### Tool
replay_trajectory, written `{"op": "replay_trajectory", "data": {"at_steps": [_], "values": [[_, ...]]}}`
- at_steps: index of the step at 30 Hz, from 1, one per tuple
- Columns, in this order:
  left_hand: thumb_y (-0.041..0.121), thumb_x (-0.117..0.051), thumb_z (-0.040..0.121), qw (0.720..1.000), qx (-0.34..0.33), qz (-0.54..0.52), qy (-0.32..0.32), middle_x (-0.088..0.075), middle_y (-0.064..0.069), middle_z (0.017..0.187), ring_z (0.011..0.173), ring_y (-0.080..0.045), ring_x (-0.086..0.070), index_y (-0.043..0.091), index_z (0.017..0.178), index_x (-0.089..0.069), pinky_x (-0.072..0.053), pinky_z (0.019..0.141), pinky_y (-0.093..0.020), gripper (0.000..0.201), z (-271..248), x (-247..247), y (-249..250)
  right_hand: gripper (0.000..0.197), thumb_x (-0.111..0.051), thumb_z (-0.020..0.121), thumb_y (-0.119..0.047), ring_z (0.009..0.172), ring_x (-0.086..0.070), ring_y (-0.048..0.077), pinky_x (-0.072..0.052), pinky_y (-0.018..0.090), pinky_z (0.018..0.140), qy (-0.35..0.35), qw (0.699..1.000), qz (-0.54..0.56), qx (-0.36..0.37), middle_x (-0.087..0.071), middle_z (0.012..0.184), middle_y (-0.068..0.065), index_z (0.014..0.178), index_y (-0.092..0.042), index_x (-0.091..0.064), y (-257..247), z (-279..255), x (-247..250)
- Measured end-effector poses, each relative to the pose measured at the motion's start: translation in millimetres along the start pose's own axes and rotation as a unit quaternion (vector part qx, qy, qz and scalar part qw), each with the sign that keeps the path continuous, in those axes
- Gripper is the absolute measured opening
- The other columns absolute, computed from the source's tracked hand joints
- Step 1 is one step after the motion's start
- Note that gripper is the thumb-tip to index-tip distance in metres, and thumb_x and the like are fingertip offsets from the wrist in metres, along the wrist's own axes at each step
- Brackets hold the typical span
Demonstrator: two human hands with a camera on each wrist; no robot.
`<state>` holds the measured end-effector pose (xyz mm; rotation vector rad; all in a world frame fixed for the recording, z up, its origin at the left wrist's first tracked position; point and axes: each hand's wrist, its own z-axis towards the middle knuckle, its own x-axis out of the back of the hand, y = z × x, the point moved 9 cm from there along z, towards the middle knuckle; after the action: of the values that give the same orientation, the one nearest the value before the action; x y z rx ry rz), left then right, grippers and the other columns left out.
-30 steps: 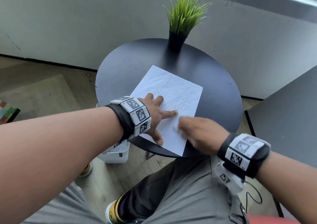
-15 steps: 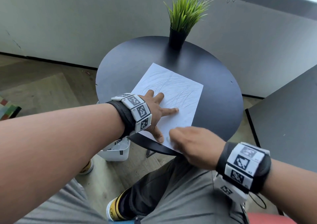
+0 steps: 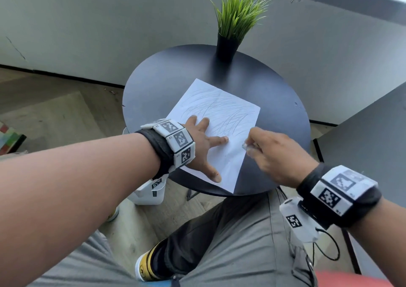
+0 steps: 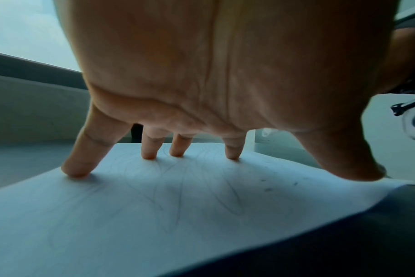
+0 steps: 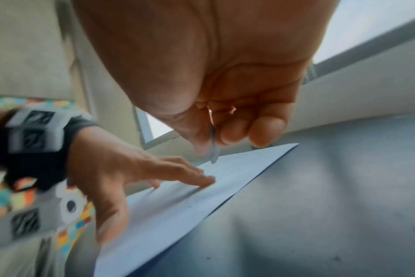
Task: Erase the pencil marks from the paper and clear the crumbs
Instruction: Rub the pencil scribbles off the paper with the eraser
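A white paper (image 3: 222, 113) covered in grey pencil scribbles lies on the round black table (image 3: 279, 102). My left hand (image 3: 204, 146) presses on its near-left part with straight, spread fingers (image 4: 76, 168). My right hand (image 3: 270, 155) hovers at the paper's right edge and pinches a small pale eraser (image 3: 246, 147) between thumb and fingers. The eraser (image 5: 212, 150) tip sits just above the paper (image 5: 178, 211). The near part of the sheet looks fainter. A few dark crumbs (image 4: 268, 189) lie on the paper (image 4: 107, 224) near my left thumb.
A potted grass plant (image 3: 227, 45) stands at the table's far edge. A grey tabletop (image 3: 373, 137) is at the right. A white bin (image 3: 149, 196) sits on the wooden floor under the table's left side. My legs are below the near edge.
My right hand with the eraser has moved from the paper's near edge to the right and away, up to the right edge. The left hand has stayed pressed on the paper.
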<state>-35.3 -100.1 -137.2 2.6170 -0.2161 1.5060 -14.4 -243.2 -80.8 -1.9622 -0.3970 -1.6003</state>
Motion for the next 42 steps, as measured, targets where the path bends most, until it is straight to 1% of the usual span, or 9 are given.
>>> {"op": "replay_trajectory", "data": {"at_steps": [7,12,17,21,25,30,34,39,42], "values": [[0.090,-0.064,0.053,1.000,0.018,0.007,-0.010,0.017,-0.005,0.163,0.149,-0.042,0.015,0.058,0.147,0.009,-0.029,0.099,-0.075,0.123,1,-8,3,0.020,-0.047,0.098,-0.045,0.076,-0.055,0.020,-0.047,0.036,0.072,-0.073,0.990,0.112,-0.045,-0.058,0.078,-0.005,0.091,-0.027,-0.042,7,0,-42],[0.085,-0.066,0.060,0.999,0.021,0.015,-0.030,0.025,-0.011,0.162,0.147,-0.045,0.020,0.057,0.148,0.016,-0.024,0.104,-0.074,0.123,0,-7,8,0.014,-0.045,0.098,-0.039,0.081,-0.057,0.024,-0.049,0.040,0.076,-0.173,0.979,0.059,0.094,-0.064,0.090,-0.001,0.095,-0.027,-0.038,-39,-24,-67],[0.083,-0.070,0.060,0.999,0.019,0.005,-0.033,0.028,-0.012,0.161,0.147,-0.044,0.023,0.056,0.148,0.017,-0.025,0.104,-0.074,0.126,-2,-9,7,0.025,-0.041,0.098,-0.048,0.081,-0.056,0.031,-0.049,0.042,0.076,-0.095,0.993,0.066,-0.020,-0.060,0.087,0.007,0.095,-0.023,-0.040,-7,1,-45],[0.084,-0.070,0.058,0.999,0.018,0.004,-0.029,0.028,-0.011,0.161,0.147,-0.045,0.023,0.058,0.147,0.016,-0.026,0.103,-0.074,0.126,-1,-10,7,0.018,-0.042,0.099,-0.039,0.082,-0.056,0.032,-0.048,0.042,0.073,-0.159,0.983,0.033,0.087,-0.061,0.088,0.003,0.093,-0.022,-0.037,-52,-25,-71],[0.081,-0.072,0.059,0.999,0.018,0.000,-0.033,0.028,-0.012,0.161,0.146,-0.045,0.024,0.056,0.148,0.017,-0.024,0.106,-0.072,0.128,-1,-9,8,0.025,-0.038,0.099,-0.048,0.081,-0.056,0.033,-0.048,0.041,0.074,-0.098,0.994,0.040,-0.040,-0.058,0.087,0.006,0.094,-0.023,-0.037,-5,1,-46],[0.082,-0.070,0.060,0.999,0.018,0.005,-0.036,0.030,-0.014,0.160,0.145,-0.048,0.024,0.055,0.148,0.018,-0.023,0.105,-0.074,0.127,1,-12,8,0.018,-0.041,0.099,-0.036,0.080,-0.054,0.032,-0.048,0.043,0.072,-0.170,0.982,0.016,0.087,-0.060,0.087,0.002,0.091,-0.023,-0.033,-56,-29,-70],[0.080,-0.073,0.060,0.999,0.019,-0.005,-0.044,0.033,-0.012,0.159,0.145,-0.046,0.027,0.056,0.148,0.019,-0.020,0.107,-0.074,0.129,1,-13,7,0.026,-0.038,0.100,-0.047,0.082,-0.055,0.034,-0.049,0.043,0.076,-0.108,0.993,0.018,-0.041,-0.059,0.086,0.006,0.095,-0.022,-0.037,-4,-1,-46],[0.081,-0.072,0.059,0.999,0.020,-0.001,-0.046,0.033,-0.014,0.159,0.144,-0.049,0.026,0.056,0.147,0.019,-0.022,0.107,-0.073,0.130,2,-15,8,0.020,-0.037,0.100,-0.037,0.078,-0.054,0.036,-0.048,0.044,0.071,-0.154,0.987,-0.006,0.049,-0.060,0.087,0.007,0.090,-0.022,-0.029,-51,-27,-69],[0.080,-0.073,0.058,0.999,0.022,-0.007,-0.047,0.033,-0.013,0.159,0.144,-0.048,0.026,0.058,0.146,0.019,-0.021,0.105,-0.075,0.130,3,-13,8,0.025,-0.034,0.100,-0.043,0.081,-0.057,0.039,-0.049,0.046,0.073,-0.098,0.992,-0.031,-0.068,-0.061,0.091,0.013,0.088,-0.021,-0.029,3,5,-43]]}}
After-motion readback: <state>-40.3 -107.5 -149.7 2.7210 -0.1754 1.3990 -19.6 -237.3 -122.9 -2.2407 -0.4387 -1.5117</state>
